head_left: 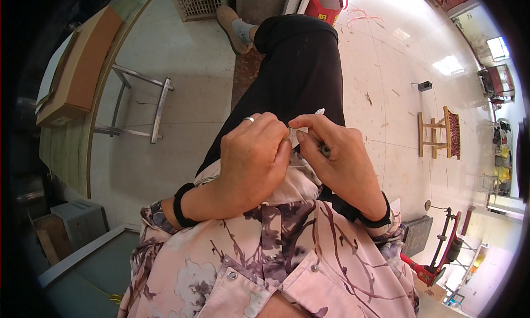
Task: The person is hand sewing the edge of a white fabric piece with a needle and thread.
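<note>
Close together above my lap, my left hand [254,155] and my right hand [338,152] face each other with the fingertips nearly meeting. A thin whitish string [292,134] is pinched between them, and most of it is covered by the fingers. My left hand is curled closed, with a ring on one finger. Thumb and forefinger of my right hand are pinched, while a white end [319,112] pokes out beyond its knuckles. A small greyish bit shows within the curl of my right fingers, too hidden to name. Pale strands [207,179] lie by my left wrist.
At the left, a cardboard box [83,69] rests on a wooden table [77,163], beside a metal-legged stool [160,108]. A plastic crate [200,4] and a red bucket [326,6] stand ahead. To the right are a wooden stool [441,133] and a red-framed tool [441,251].
</note>
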### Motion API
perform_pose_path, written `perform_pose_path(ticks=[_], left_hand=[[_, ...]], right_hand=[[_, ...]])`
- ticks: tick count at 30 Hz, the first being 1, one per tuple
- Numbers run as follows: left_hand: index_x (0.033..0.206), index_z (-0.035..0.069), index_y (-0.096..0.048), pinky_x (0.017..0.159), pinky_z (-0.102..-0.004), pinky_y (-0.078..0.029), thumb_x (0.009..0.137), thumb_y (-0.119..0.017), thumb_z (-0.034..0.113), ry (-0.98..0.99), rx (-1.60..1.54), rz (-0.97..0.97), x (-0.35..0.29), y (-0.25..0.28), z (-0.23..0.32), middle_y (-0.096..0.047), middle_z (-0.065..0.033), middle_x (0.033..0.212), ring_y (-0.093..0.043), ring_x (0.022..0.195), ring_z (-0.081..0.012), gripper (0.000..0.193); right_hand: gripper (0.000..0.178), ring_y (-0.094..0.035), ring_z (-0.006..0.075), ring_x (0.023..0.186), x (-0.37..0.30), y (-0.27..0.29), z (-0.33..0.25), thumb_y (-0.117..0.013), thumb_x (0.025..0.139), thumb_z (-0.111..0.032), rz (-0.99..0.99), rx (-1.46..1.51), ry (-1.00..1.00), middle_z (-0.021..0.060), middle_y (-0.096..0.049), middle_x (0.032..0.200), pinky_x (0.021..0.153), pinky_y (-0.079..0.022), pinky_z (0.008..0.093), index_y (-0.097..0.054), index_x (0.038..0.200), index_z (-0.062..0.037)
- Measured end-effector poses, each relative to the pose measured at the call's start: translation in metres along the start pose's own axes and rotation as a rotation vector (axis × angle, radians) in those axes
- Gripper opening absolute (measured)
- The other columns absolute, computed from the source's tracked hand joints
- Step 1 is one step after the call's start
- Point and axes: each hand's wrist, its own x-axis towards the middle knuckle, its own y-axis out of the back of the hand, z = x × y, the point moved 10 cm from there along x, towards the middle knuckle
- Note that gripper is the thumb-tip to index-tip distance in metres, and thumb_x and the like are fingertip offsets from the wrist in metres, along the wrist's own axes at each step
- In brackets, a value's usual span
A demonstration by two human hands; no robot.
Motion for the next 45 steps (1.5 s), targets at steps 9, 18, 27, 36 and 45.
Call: perform_pose_path(ticks=[9,18,27,36,45], left_hand=[[0.073,0.002,-0.051,0.059,-0.0385,-0.043,0.069,-0.062,0.001,0.030,0.031,-0.056,-0.002,-0.006,-0.005,-0.053,-0.0103,0.073,-0.055,0.067,-0.0289,0.012],[0.073,0.002,-0.054,0.058,-0.0397,-0.044,0.069,-0.062,0.000,0.005,-0.092,-0.097,0.000,-0.010,0.001,-0.053,-0.0109,0.071,-0.055,0.067,-0.0303,0.009],[0.079,0.000,-0.061,0.059,-0.0219,-0.036,0.078,-0.063,0.001,0.446,-0.728,-0.537,0.005,-0.029,-0.043,-0.053,0.0006,0.073,-0.045,0.066,-0.0071,0.003],[0.078,0.002,-0.062,0.063,-0.0190,-0.039,0.079,-0.066,0.007,0.499,-0.713,-0.550,0.000,-0.041,-0.046,-0.057,0.0026,0.074,-0.050,0.069,-0.0043,0.007],[0.078,0.001,-0.062,0.064,-0.0206,-0.040,0.076,-0.066,0.003,0.361,-0.691,-0.510,0.001,-0.039,-0.036,-0.056,-0.0004,0.076,-0.051,0.071,-0.0069,0.006]], right_hand=[[0.011,-0.060,0.0349,0.060,0.003,-0.005,0.004,-0.057,0.084,-0.007,0.049,0.007,0.001,0.0193,-0.059,0.065,0.054,-0.047,0.0373,-0.057,0.093,0.0002],[0.019,-0.059,0.0365,0.062,-0.002,-0.001,0.011,-0.056,0.087,-0.009,0.065,0.023,-0.052,0.0196,-0.058,0.065,0.055,-0.047,0.0384,-0.053,0.104,-0.0021],[0.019,-0.056,0.0039,0.064,0.003,0.074,0.031,-0.050,0.094,-0.015,0.297,0.069,-0.133,0.0011,-0.060,0.075,0.050,-0.040,0.0155,-0.064,0.099,-0.0021],[0.016,-0.056,0.0036,0.064,-0.017,-0.054,0.073,-0.059,0.091,-0.017,-0.288,1.185,-0.614,-0.0006,-0.062,0.079,0.055,-0.044,0.0173,-0.064,0.092,-0.0019],[0.009,-0.054,0.0055,0.069,-0.010,-0.063,0.071,-0.061,0.085,-0.011,-0.321,1.291,-0.551,-0.0001,-0.059,0.077,0.061,-0.042,0.0185,-0.060,0.087,-0.0031]])
